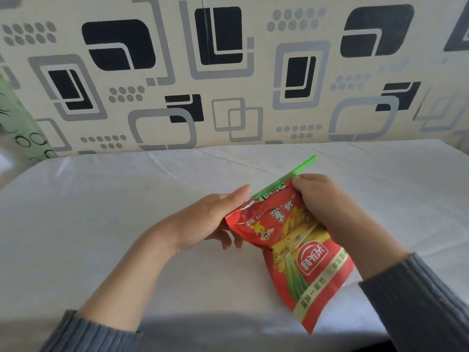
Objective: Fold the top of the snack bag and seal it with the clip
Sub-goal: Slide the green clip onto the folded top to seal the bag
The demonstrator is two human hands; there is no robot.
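Observation:
A red snack bag (302, 250) with yellow and green print lies tilted on the white tablecloth, its top pointing away from me. A long green clip (291, 175) runs along the bag's top edge, one end sticking out to the upper right. My right hand (322, 199) grips the bag's upper right side next to the clip. My left hand (205, 219) holds the bag's upper left edge, its fingertips touching the clip's near end.
A white cloth covers the table (127, 224). A wall (228, 72) with grey and black square patterns stands just behind the table's far edge. A green patterned surface (15, 123) shows at the far left.

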